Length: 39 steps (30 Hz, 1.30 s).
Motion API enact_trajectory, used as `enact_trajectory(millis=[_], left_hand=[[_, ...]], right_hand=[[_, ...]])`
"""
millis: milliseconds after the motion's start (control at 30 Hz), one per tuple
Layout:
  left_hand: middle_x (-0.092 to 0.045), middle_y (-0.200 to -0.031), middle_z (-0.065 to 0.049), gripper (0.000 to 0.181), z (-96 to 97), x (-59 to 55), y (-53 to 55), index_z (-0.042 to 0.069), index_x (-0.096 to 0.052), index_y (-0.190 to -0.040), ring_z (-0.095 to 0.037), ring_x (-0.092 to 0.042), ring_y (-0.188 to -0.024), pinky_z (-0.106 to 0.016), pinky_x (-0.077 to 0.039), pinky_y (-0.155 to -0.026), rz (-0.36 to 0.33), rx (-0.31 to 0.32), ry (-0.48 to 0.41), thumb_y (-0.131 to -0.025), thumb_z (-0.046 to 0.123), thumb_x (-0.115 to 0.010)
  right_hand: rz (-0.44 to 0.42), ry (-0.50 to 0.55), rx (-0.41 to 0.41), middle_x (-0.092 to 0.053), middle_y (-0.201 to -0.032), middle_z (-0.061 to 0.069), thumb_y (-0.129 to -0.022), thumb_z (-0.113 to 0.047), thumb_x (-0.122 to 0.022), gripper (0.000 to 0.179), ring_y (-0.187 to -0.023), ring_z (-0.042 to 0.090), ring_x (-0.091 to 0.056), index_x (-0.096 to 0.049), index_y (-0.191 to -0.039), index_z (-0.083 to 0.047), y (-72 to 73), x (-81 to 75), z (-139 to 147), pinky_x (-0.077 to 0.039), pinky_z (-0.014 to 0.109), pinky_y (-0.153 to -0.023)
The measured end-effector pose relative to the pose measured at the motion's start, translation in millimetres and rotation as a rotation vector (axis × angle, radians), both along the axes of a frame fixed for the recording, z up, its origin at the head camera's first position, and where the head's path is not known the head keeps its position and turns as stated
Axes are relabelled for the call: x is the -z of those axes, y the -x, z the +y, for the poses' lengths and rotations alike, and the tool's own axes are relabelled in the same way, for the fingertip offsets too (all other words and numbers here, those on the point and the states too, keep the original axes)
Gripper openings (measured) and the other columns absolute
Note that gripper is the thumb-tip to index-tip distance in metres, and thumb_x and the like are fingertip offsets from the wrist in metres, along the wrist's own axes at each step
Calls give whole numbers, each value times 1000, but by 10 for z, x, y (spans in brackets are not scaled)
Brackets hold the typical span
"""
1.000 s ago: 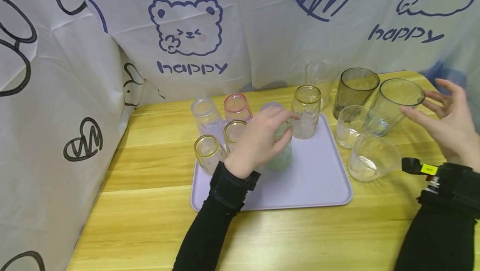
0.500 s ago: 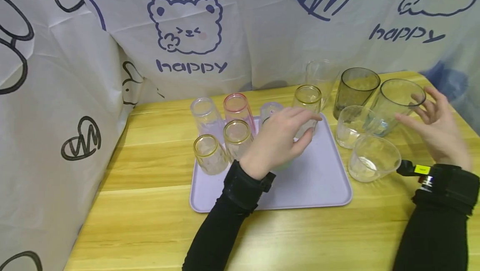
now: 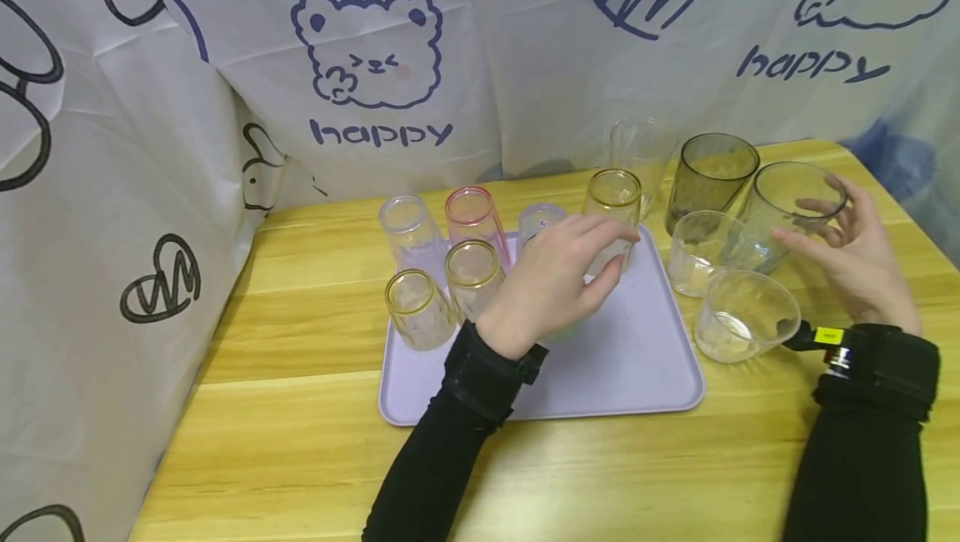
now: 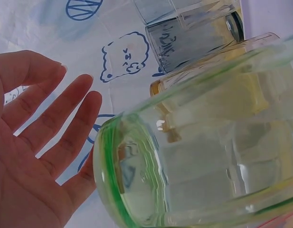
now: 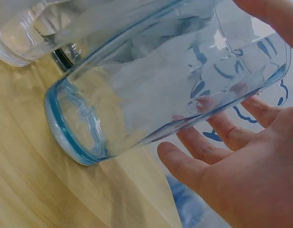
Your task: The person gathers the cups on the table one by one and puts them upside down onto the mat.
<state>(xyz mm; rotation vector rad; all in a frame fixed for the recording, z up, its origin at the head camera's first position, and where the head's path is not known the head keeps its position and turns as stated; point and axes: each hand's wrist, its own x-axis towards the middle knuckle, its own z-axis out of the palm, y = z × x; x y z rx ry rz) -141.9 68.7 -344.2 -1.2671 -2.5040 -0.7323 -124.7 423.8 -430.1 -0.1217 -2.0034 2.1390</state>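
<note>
In the head view my left hand [image 3: 558, 275] hangs over the lilac tray [image 3: 645, 350], fingers loosely bent and holding nothing. Under it an upside-down green-tinted glass [image 4: 198, 161] is mostly hidden; the left wrist view shows its thick green base close to the palm. An amber-based glass [image 3: 613, 192] stands inverted just beyond the fingertips. At the right, my right hand [image 3: 858, 254] curls round an upright bluish glass [image 3: 780, 200], thumb at the near side and fingers behind. The right wrist view shows the fingers along the glass wall, its blue base [image 5: 75, 128] over the wood.
Several inverted glasses fill the tray's left half, among them a pink one [image 3: 476, 221]. Two low clear cups [image 3: 746, 317] stand between tray and right hand. Behind are a smoky grey glass [image 3: 708, 183] and a tall clear glass [image 3: 641, 142], near the curtain [image 3: 517, 67].
My left hand moved right from the green glass, then stayed over the tray. The right hand moved left and closed round the bluish glass, which shifted slightly toward me.
</note>
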Motion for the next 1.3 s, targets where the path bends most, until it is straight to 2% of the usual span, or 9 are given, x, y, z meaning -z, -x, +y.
enact_trajectory(millis=[133, 333, 467, 700, 833, 967, 1100, 1233, 1300], left_hand=[[-72, -121, 2, 24, -4, 8, 3, 15, -68, -122, -14, -67, -115, -29, -53, -98, 1, -2, 2, -99, 17, -59], [-72, -121, 2, 24, -7, 10, 5, 15, -68, -122, -14, -66, -116, -30, -53, -100, -6, -1, 7, -99, 17, -59], [-72, -122, 2, 25, -8, 5, 3, 16, -68, -122, -14, -66, -117, -30, -52, -100, -13, -1, 11, -99, 17, -59], [-72, -122, 2, 24, -10, 5, 0, 15, -68, -122, -14, -66, -117, -29, -52, -101, -8, 5, 11, -99, 17, -59], [-72, -123, 1, 25, -9, 9, 2, 15, -68, -122, -14, -66, -118, -30, -52, -101, -8, 7, 16, -99, 16, -59], [-72, -124, 1, 25, -13, 16, 8, 14, -68, -122, -14, -66, -118, -29, -52, -102, -9, 9, 15, -99, 16, -59], [-72, -124, 1, 24, -16, 21, 14, 14, -68, -122, -14, -66, -119, -29, -51, -104, -11, 13, 13, -99, 15, -59], [-72, -123, 1, 24, -20, 19, 12, 13, -68, -121, -14, -66, -118, -29, -51, -103, -16, 13, 14, -99, 15, -59], [-72, -123, 1, 24, -21, 18, 12, 14, -68, -121, -14, -66, -118, -29, -51, -103, -18, 12, 16, -99, 15, -59]], right_hand=[[-17, -28, 0, -49, -123, -9, -88, 10, -68, 90, -104, 1, -55, -21, -156, -26, 1, -9, -1, -49, 5, -79], [-43, -62, -6, -48, -132, -16, -88, 7, -70, 93, -114, -2, -48, -18, -157, -27, 24, -18, -39, -43, 5, -86], [-38, -36, -24, -50, -131, -15, -87, 9, -69, 94, -113, 0, -48, -18, -157, -26, 45, -14, -60, -46, 6, -85], [-28, 56, -16, -46, -125, -4, -84, 15, -69, 94, -105, -1, -59, -22, -154, -26, 34, -18, -49, -54, 8, -80], [-31, 14, -10, -45, -122, -3, -83, 15, -71, 86, -101, -2, -62, -34, -150, -24, 21, -35, -52, -54, 8, -78], [-43, -70, 13, -47, -120, -4, -82, 12, -73, 76, -99, -2, -62, -44, -142, -25, 15, -59, -59, -53, 7, -76], [-92, -238, 46, -47, -118, -9, -84, 5, -75, 74, -98, -6, -59, -43, -141, -30, 1, -91, -62, -51, 5, -75], [-96, -307, 62, -47, -119, -12, -85, 3, -75, 75, -99, -6, -57, -43, -143, -31, -23, -143, -64, -50, 4, -74], [-78, -298, 71, -46, -119, -12, -84, 5, -75, 75, -99, -5, -57, -43, -143, -29, -40, -179, -67, -50, 4, -74]])
